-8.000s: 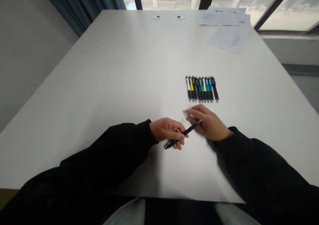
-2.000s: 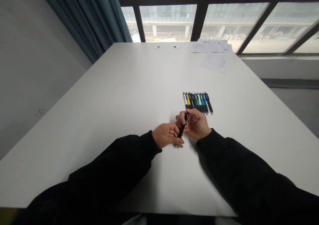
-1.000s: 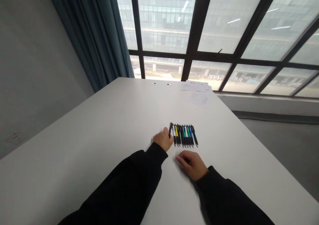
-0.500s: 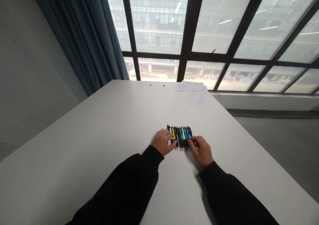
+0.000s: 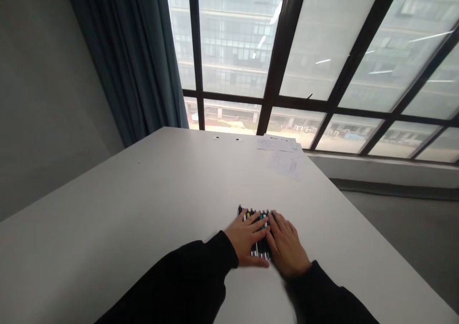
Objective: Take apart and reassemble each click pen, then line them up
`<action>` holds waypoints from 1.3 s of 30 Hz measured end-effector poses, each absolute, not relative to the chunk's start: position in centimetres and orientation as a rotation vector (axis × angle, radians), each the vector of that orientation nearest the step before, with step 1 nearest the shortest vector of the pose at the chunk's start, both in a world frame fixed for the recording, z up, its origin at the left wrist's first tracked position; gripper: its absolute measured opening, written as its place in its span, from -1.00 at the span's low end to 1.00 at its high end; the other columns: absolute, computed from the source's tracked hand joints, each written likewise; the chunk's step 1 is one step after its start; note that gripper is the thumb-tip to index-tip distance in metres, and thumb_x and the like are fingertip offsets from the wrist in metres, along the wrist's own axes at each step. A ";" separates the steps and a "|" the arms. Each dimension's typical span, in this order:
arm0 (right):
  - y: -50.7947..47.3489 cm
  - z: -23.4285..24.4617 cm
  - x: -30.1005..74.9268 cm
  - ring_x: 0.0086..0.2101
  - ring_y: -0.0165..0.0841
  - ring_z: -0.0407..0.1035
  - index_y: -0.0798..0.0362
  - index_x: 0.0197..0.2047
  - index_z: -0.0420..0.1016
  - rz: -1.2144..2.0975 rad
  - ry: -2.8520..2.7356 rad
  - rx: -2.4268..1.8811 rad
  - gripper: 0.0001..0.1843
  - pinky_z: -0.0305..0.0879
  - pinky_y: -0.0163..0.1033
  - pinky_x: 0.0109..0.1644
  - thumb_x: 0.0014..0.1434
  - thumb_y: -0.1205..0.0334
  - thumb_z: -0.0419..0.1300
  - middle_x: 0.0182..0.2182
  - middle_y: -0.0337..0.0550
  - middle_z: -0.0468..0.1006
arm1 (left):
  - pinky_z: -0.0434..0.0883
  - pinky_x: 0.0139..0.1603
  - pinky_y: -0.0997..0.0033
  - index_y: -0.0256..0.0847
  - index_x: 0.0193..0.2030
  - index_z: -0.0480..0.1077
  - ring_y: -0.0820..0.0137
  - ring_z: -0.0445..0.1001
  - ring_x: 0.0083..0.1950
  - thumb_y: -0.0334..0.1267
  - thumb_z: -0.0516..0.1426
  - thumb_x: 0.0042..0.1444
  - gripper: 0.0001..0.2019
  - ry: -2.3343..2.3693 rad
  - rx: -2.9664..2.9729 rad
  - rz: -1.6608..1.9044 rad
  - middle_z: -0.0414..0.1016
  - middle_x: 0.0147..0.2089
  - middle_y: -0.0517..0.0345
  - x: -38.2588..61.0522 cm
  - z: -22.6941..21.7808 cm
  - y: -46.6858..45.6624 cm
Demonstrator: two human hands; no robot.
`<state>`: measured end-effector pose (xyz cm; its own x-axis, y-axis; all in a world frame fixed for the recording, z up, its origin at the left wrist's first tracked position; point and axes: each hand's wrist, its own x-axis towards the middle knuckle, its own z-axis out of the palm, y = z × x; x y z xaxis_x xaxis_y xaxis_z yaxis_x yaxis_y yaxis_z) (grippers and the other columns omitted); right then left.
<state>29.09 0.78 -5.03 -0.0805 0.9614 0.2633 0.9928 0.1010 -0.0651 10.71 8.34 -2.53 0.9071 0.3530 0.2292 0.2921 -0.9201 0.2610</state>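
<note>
Several pens [image 5: 263,254] lie side by side in a row on the white table [image 5: 172,185], with black, yellow, green and white parts showing. Over the left part of the row my left hand [image 5: 246,240] lies flat, fingers spread across the pens and thumb stretched out near their lower ends. My right hand [image 5: 287,247] rests on the right end of the row, its fingers extended and held fairly close together. Much of the row is hidden beneath both hands.
Papers [image 5: 285,164] lie at the far right of the table, with two small white pieces [image 5: 238,140] near its back edge. Beyond the table are a window [image 5: 233,51] and a blue curtain [image 5: 143,66] at the left.
Both hands have flattened onto the pens; the left has spread its fingers over the row, and the right has straightened from a bent, pinched pose. The camera view has tilted up.
</note>
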 end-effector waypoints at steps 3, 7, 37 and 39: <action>0.7 -4.3 28.7 0.35 -0.07 -0.03 0.21 0.36 0.19 -0.151 -2.183 -2.078 -0.42 -0.01 0.11 0.34 0.34 0.22 -0.16 0.38 0.11 0.06 | -0.17 0.39 -0.30 -0.15 0.37 0.15 -0.06 0.01 0.45 0.37 -0.01 0.09 -0.17 0.505 2.886 0.391 0.11 0.42 -0.10 10.6 -2.5 8.2; 0.7 -3.5 28.2 0.37 -0.09 -0.09 0.28 0.40 0.08 -0.084 -2.170 -2.181 -0.37 -0.10 0.07 0.38 0.33 0.20 -0.16 0.40 0.08 0.00 | -0.22 0.41 -0.29 -0.19 0.40 0.07 -0.04 -0.01 0.46 0.34 0.00 0.10 -0.14 0.539 2.884 0.331 0.07 0.44 -0.07 10.8 -2.4 8.2; 1.2 -4.8 28.5 0.37 -0.12 -0.09 0.28 0.42 0.04 -0.151 -2.118 -2.178 -0.36 -0.08 0.04 0.39 0.30 0.29 -0.14 0.40 0.08 -0.01 | -0.23 0.38 -0.41 -0.03 0.32 0.16 -0.08 0.02 0.44 0.34 0.17 -0.11 -0.12 0.716 2.731 0.500 0.18 0.40 0.06 11.6 -2.9 7.7; 1.2 -4.7 28.4 0.37 -0.11 -0.09 0.28 0.42 0.03 -0.136 -2.111 -2.196 -0.35 -0.08 0.04 0.39 0.29 0.30 -0.12 0.40 0.08 -0.01 | -0.24 0.37 -0.43 -0.02 0.30 0.19 -0.09 0.01 0.44 0.33 0.17 -0.10 -0.14 0.704 2.724 0.493 0.21 0.39 0.08 11.6 -2.8 7.6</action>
<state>28.40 1.23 -4.67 0.0393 0.9910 0.1278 0.9992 -0.0390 -0.0046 11.61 7.62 -2.80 0.8227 0.5092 0.2528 0.4119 -0.8404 0.3522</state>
